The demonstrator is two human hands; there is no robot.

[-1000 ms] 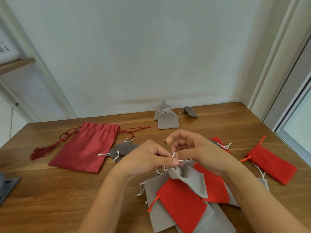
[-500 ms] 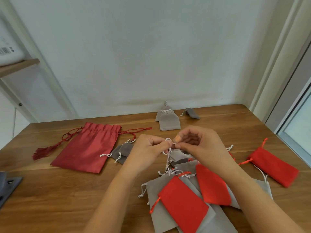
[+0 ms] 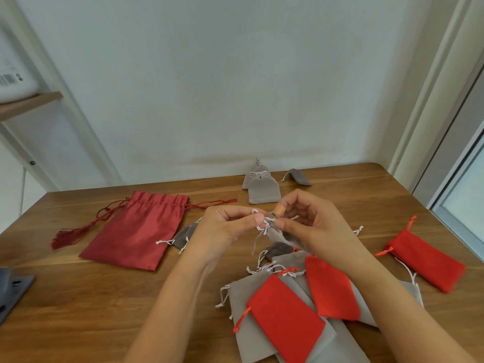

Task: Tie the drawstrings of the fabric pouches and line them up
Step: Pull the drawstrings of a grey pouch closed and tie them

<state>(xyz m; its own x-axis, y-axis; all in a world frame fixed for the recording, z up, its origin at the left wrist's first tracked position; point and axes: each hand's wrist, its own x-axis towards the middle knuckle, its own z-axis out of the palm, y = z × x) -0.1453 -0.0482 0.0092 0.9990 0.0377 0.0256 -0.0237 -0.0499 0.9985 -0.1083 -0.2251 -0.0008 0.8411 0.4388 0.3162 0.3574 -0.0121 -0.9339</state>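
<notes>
Now vs a second ago: left hand point(image 3: 225, 229) and right hand point(image 3: 314, 226) sit higher over the counter point(image 3: 104, 297). The grey pouch point(image 3: 276, 233), which lay draped on the heap point(image 3: 285, 302), is lifted above it. The drawstring point(image 3: 262, 227) was a short stub between the fingers; it now shows small loops and a tail hanging down.

Grip: left thumb and forefinger pinch a drawstring loop. Right thumb and forefinger pinch the string at the pouch neck, and one right finger wears a tan bandage point(image 3: 278, 211). The remaining fingers of both hands are loosely curled.

Held pouch: neck cinched tight, body slanting down-right behind the right hand, between the hands and the far row.

Other pouches, big to small:
- dark red pouch point(image 3: 138, 231), flat, left of the hands, tassel cord trailing
- heap of flat grey and red pouches, near edge, overlapping
- red pouch point(image 3: 427, 260), alone on the right
- two tied grey pouches point(image 3: 262, 189) at the far edge, overlapping, bows visible
- small grey pouch point(image 3: 184, 235) just left of the left hand
- smaller grey pouch point(image 3: 300, 176) near the tied pair

Can't tell what any of them contain.
</notes>
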